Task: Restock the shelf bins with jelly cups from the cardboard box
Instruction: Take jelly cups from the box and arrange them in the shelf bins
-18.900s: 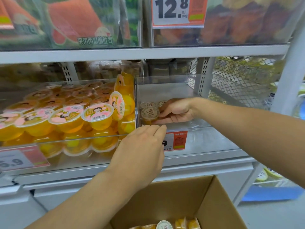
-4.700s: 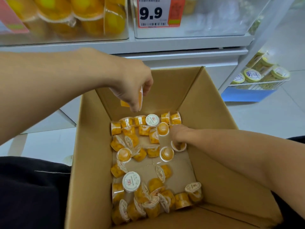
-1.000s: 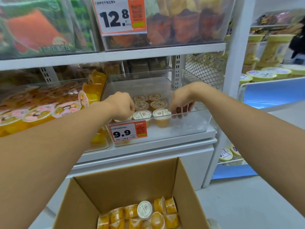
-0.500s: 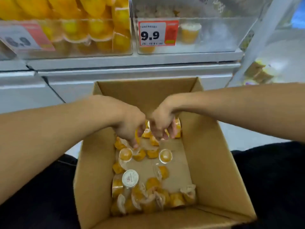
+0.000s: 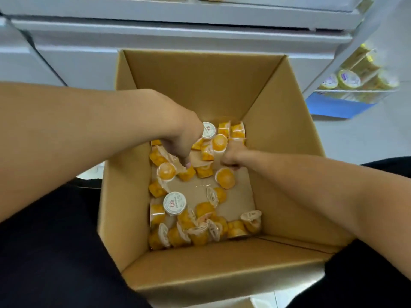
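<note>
1. Both hands reached into the cardboard box (image 5: 289, 174) among loose jelly cups (image 5: 200, 218).
2. Left hand (image 5: 180, 141) and right hand (image 5: 233, 155) had fingers curled down; what they held could not be told.

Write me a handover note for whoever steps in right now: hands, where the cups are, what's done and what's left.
Left hand: down in the cardboard box, fingers curled among the jelly cups; whether its grip holds one is hidden.
Right hand: also in the box, curled at the far cluster; grip contents hidden.
Cups: many loose on the box floor, most tipped, a few lid up.
Done: cannot be judged, the bins are out of this view.
Left: gather cups, lift them to the shelf above, repeat until the box is empty.
</note>
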